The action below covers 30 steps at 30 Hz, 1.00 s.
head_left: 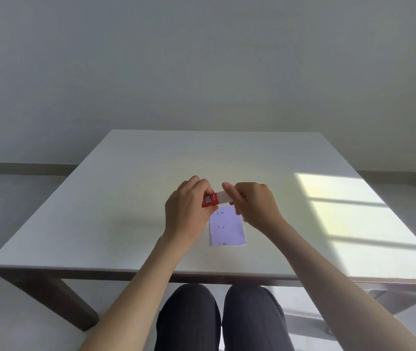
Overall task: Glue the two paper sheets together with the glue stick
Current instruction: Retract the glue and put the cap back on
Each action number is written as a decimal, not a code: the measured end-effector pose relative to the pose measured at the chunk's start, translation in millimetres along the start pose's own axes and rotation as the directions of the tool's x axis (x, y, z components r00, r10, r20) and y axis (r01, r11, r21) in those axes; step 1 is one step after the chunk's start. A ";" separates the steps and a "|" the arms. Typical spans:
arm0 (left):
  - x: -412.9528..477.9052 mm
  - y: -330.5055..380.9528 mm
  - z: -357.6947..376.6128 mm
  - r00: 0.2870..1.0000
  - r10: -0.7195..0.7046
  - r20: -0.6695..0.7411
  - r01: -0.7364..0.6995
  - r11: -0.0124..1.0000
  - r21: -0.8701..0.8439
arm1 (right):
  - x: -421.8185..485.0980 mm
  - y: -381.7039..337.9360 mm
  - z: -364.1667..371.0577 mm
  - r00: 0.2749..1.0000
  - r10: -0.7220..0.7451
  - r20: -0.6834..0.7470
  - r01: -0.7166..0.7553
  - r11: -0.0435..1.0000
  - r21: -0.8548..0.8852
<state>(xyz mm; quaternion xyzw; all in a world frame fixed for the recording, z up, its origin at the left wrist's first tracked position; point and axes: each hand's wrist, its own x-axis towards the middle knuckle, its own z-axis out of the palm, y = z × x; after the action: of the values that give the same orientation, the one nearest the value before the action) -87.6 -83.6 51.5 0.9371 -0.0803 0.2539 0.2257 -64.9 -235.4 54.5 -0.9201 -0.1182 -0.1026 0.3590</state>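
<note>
A red glue stick (210, 200) with a white cap (224, 197) is held level above the table. My left hand (189, 206) grips its red body. The fingers of my right hand (252, 203) are closed around the white cap end. Below the hands a small pale paper sheet (227, 228) with faint printed marks lies flat on the table (126, 198). Its top edge is partly hidden by my hands. I cannot tell whether a second sheet lies under it.
The white table stands before a plain wall. A bright patch of window light (354, 211) falls on its right side. My knees (222, 317) in dark trousers show below the near edge.
</note>
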 end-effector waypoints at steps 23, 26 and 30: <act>13.6 -8.4 25.9 0.979 -0.196 -0.063 0.176 0.956 -0.235 | 2.4 -7.9 -5.3 0.997 0.060 -0.055 -0.066 0.991 -0.115; 35.4 -24.1 34.8 0.923 -0.376 -0.081 0.324 0.875 -0.360 | -5.0 0.9 -14.9 0.996 0.072 -0.060 -0.068 0.996 0.063; 51.9 -42.2 53.2 0.866 -0.496 -0.067 0.426 0.800 -0.423 | -12.7 15.1 -27.1 0.986 0.029 -0.164 0.001 0.984 0.179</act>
<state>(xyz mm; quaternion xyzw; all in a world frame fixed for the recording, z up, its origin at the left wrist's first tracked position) -8.5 -72.9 21.0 0.8373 0.1212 0.2504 0.4706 -75.4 -266.5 60.9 -0.8733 -0.0900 -0.1655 0.4492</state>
